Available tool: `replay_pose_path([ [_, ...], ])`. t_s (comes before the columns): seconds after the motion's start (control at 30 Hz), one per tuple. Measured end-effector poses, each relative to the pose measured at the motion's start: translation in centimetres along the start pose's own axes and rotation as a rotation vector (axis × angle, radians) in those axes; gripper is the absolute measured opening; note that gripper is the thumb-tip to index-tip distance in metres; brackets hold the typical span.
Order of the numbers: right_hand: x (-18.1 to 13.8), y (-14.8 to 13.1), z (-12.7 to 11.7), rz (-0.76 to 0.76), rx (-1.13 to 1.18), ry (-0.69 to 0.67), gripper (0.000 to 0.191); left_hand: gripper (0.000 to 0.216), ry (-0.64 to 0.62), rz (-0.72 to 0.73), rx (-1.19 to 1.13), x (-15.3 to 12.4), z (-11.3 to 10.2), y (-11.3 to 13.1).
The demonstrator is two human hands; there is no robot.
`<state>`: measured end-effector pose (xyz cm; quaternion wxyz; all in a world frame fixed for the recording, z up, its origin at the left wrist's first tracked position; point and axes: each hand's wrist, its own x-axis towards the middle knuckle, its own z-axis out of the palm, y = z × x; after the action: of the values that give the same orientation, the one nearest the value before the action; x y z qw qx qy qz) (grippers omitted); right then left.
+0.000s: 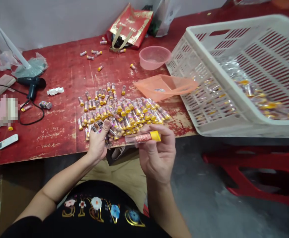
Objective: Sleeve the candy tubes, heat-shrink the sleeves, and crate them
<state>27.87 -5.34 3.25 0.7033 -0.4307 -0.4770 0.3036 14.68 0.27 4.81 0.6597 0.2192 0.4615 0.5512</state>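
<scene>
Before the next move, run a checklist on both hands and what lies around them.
1. Right hand has the yellow-capped tube pinched level across its fingers: ok.
2. Tube's clear wrap smooth and whole: cannot tell, blurred.
3. Left hand closed on a small printed item at the pile's near edge: ok; what the item is, cannot tell.
4. Pile of tubes lies on the red table, close to both hands: ok.
5. White basket reaches past the table's right end; what bears it there: cannot tell.
6. Hair dryer lies far left, apart from both hands: ok.
</scene>
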Motion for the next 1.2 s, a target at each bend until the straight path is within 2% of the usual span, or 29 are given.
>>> replay_pose_path([
  [0.17,-0.9,0.3,1.0,0.005,-0.002,0.083,0.027,0.065,-0.060,-0.055,-0.007,-0.9,0.3,-0.1],
  [0.3,-1.5,0.5,0.7,-0.132,-0.135,0.139,0.028,0.064,-0.080,-0.075,-0.018,-0.8,0.2,-0.3],
  [0.37,-2.0,0.5,0.3,-0.203,-0.172,0.082,0.029,0.064,-0.098,-0.069,0.001,-0.8,0.1,-0.2],
  [0.47,-2.7,0.5,-0.3,-0.191,-0.175,-0.054,0.035,0.066,-0.150,-0.064,0.047,-0.8,-0.1,0.3],
  [0.6,-3.3,0.7,-0.7,-0.170,-0.256,-0.056,0.049,0.062,-0.204,-0.055,0.088,-1.3,-0.6,0.9],
  [0.7,-3.3,0.8,-0.4,-0.164,-0.274,-0.097,0.051,0.058,-0.224,-0.086,0.113,-1.7,-0.7,0.9],
  [0.9,-2.8,1.0,0.4,-0.139,-0.363,0.040,0.049,0.051,-0.264,-0.095,0.123,-2.2,-0.9,0.0],
  [1.07,-2.7,1.1,1.0,-0.189,-0.385,0.166,0.046,0.058,-0.306,-0.058,0.127,-2.3,-1.4,-1.0],
  [1.2,-2.5,1.1,1.3,-0.206,-0.386,0.217,0.042,0.044,-0.328,-0.041,0.128,-2.4,-1.3,-1.3],
])
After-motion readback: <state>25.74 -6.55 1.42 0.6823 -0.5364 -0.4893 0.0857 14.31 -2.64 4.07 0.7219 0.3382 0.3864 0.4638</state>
